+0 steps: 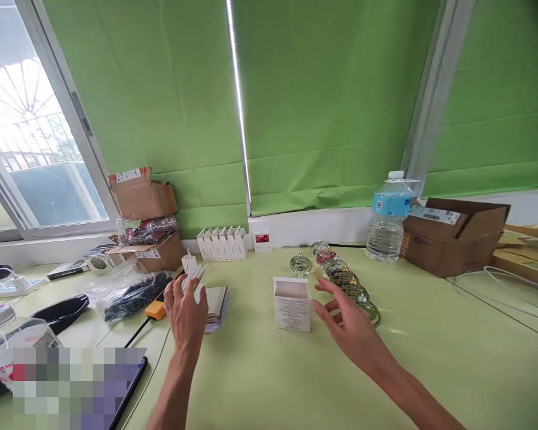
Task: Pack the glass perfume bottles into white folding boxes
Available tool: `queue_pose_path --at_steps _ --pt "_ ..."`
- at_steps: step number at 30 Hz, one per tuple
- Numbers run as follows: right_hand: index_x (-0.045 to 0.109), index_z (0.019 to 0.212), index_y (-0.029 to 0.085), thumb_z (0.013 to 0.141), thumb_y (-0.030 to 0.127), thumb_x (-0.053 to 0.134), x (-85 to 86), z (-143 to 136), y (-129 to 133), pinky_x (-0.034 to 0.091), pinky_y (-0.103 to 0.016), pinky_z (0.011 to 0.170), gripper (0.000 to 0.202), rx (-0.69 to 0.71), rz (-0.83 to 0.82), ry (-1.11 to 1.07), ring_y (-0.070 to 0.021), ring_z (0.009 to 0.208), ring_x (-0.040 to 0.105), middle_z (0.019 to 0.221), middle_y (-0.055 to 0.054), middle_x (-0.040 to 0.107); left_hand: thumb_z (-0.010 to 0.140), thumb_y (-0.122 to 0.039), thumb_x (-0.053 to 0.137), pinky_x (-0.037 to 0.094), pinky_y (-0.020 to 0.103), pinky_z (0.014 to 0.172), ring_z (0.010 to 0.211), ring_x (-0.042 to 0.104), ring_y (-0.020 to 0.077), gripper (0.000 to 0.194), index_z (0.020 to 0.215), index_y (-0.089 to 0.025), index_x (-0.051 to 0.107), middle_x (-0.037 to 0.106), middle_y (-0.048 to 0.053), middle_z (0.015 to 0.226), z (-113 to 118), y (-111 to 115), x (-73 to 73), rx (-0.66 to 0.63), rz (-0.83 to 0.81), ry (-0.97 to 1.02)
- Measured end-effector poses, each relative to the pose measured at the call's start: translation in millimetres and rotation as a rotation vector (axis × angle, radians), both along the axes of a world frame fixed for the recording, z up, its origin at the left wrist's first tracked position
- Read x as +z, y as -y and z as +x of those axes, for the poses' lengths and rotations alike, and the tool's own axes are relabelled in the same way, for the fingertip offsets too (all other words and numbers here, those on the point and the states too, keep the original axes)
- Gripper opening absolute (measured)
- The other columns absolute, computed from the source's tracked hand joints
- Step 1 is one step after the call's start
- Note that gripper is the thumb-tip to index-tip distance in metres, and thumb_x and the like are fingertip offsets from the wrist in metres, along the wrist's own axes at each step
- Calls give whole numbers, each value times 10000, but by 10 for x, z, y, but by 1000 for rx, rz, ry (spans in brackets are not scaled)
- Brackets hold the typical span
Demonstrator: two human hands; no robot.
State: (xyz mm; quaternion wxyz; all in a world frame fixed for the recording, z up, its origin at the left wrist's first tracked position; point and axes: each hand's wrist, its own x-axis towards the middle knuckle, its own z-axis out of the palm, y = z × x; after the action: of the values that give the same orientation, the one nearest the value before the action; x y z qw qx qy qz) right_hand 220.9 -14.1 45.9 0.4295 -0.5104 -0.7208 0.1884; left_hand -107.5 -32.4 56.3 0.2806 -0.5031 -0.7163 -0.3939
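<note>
A small white carton (pixel 293 310) stands upright with its top open and printed text on its front. My right hand (pixel 349 322) is beside its right side, fingers apart and holding nothing; whether a fingertip touches the carton is hard to tell. To the left, my left hand (pixel 186 310) has its fingers spread and slightly bent, in front of some white folded pieces (pixel 192 269) that it partly hides. Right of that hand lies a stack of flat cardboard pieces (pixel 217 304). Behind my right hand runs a row of round glass-like ornaments (pixel 344 278), green, red and gold.
White boxes (pixel 222 243) stand in a row at the wall beside a small picture card (pixel 262 241). A water bottle (pixel 389 218) and a brown box (pixel 452 239) are back right. Leftward are stacked cartons (pixel 143 200), a plastic bag (pixel 130 292), an orange-ended cable (pixel 155 310) and a phone (pixel 132 388).
</note>
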Motion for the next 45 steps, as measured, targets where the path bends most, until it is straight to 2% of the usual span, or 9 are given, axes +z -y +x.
queue_pose_path --at_steps 11,18,21,24,28,32,35,41,45 --pt "475 1280 243 899 525 436 48 -16 55 552 -307 614 476 18 54 17 -158 674 619 1031 -79 630 828 -264 530 208 545 1122 1393 215 325 227 768 -216 744 560 75 1305 -209 -99 -287 35 -43 -93" --pt "524 1224 251 902 488 456 105 -43 119 547 -293 602 406 13 113 -108 -178 771 608 1104 -92 615 875 -266 529 286 501 1099 1323 390 284 198 888 -236 724 617 61 1248 -104 -20 -33 -23 206 -50" --pt "566 1164 253 903 467 468 151 -59 180 518 -284 549 351 11 157 -158 -179 737 595 1116 -94 618 872 -293 548 460 377 939 1057 617 228 183 938 -221 704 688 72 1107 -47 35 76 -141 363 63" --pt "640 1017 244 901 451 483 183 -84 238 485 -292 546 284 76 166 -127 -172 652 565 934 -70 662 853 -300 579 505 295 788 783 667 175 178 928 -195 702 724 72 942 16 98 129 -178 454 139" --pt "681 856 218 901 482 479 123 -181 295 464 -278 534 335 288 -91 -156 -156 610 546 761 -45 660 815 -337 628 505 259 661 656 636 156 226 948 -171 704 702 49 777 122 164 165 -175 525 316" --pt "627 1095 200 862 506 547 -41 -369 355 491 -252 505 393 563 -441 -384 -139 645 572 929 -78 668 811 -425 616 452 208 517 540 549 111 325 980 -157 689 586 -26 620 325 207 205 -302 581 697" --pt "547 1230 218 817 522 607 -110 -507 408 518 -258 498 517 727 -562 -577 -155 705 609 1066 -117 635 814 -447 603 435 200 500 530 531 101 349 993 -156 678 571 -39 607 540 262 195 -347 514 800" --pt "563 1222 209 809 545 612 45 -547 488 554 -285 516 535 822 -472 -738 -187 746 635 1020 -113 631 850 -345 571 418 214 456 419 509 94 259 1021 -177 667 661 -10 611 887 411 51 -410 410 438" --pt "618 1139 164 859 475 586 145 -461 493 563 -308 550 420 763 -425 -803 -168 689 616 916 -94 642 880 -264 505 542 314 723 870 693 220 250 1086 -206 635 705 109 1097 934 444 -20 -732 344 208"
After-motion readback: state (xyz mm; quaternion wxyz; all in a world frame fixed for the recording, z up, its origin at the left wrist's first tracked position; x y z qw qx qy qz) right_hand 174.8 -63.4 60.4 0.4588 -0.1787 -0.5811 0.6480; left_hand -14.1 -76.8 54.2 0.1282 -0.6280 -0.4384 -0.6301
